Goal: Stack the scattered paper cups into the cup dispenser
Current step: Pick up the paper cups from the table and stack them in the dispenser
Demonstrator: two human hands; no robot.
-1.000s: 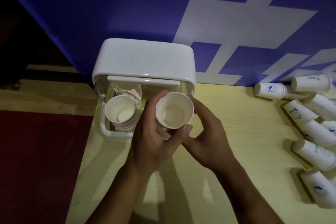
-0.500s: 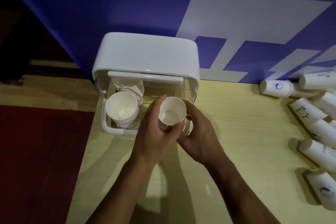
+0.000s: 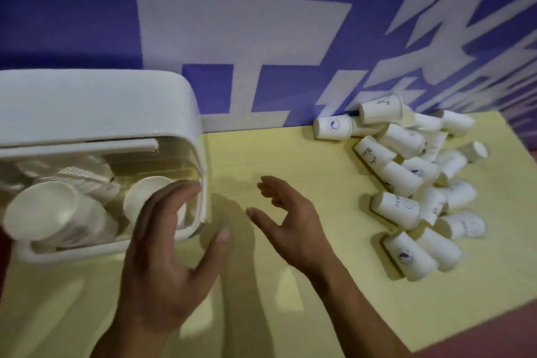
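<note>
Blue-and-white banner [image 3: 87,9] backs a yellow table [image 3: 290,154]. Scattered paper cups [image 3: 406,177] lie on their sides in a heap at the table's right. Each is judged light, thin-walled and easily crushed: grip mid-wall with gentle pressure, not at the rim. Cup dispenser [image 3: 96,102] stands at left, holding nested cups. Left hand [image 3: 165,256] is spread, fingers straight over 1 loaded cup [image 3: 145,192], holding nothing. Right hand [image 3: 293,227] hovers between dispenser and heap, loosely curled, empty.
</note>
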